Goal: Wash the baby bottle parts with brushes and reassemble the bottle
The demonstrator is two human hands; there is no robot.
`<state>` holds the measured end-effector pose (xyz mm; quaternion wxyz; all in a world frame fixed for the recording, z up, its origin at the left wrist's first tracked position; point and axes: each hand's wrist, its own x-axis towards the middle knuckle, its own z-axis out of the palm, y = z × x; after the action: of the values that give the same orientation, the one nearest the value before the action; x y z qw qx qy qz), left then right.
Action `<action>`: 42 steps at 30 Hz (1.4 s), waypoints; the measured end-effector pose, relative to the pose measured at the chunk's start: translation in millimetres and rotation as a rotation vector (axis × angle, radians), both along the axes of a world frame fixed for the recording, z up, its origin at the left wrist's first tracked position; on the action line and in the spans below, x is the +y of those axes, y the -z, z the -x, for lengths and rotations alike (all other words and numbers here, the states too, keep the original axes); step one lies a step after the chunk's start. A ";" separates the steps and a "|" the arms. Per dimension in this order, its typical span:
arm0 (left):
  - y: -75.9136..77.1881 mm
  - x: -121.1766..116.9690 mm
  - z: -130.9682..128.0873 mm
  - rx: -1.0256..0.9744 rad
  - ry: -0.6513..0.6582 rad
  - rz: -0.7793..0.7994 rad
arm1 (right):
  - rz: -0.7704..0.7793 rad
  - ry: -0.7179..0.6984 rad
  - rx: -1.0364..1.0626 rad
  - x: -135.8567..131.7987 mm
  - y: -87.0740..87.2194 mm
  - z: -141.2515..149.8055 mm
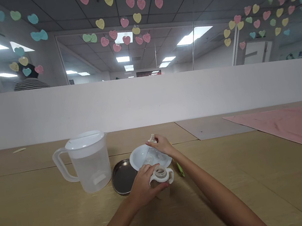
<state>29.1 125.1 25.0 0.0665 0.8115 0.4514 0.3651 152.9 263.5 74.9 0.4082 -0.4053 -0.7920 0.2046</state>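
Note:
My left hand [143, 186] is wrapped round a small clear bottle with a white handled collar [162, 175], standing upright on the wooden table [42, 225]. My right hand [162, 145] is raised over a white bowl [147, 156] and pinches a small pale piece [152, 139] between its fingertips. Clear small parts lie inside the bowl. A dark round metal dish [121, 176] sits just left of the bowl, touching the area by my left hand.
A translucent plastic jug with a white lid [88, 161] stands at the left. A green item [180, 169] peeks from under my right forearm. A pink cloth [295, 122] covers the table's right side. A white partition runs behind; a person's head shows beyond it.

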 end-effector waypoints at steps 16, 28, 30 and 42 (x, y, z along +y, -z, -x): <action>14.7 9.4 12.1 -0.190 0.093 -0.163 | -0.334 0.265 -0.045 -23.4 -28.8 -6.1; 7.1 8.9 22.2 -0.499 -0.172 -0.294 | -0.635 0.163 -0.181 -23.7 -8.5 4.0; 7.3 9.7 21.7 -0.494 -0.181 -0.286 | -0.664 0.132 -0.204 -24.0 -7.4 4.5; 11.9 14.3 21.6 -0.411 -0.222 -0.273 | -0.480 0.067 -0.402 -24.5 -8.6 2.3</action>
<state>7.6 139.4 13.1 0.0062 0.6673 0.4612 0.5848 150.6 239.0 83.5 0.3342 -0.3556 -0.8686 -0.0862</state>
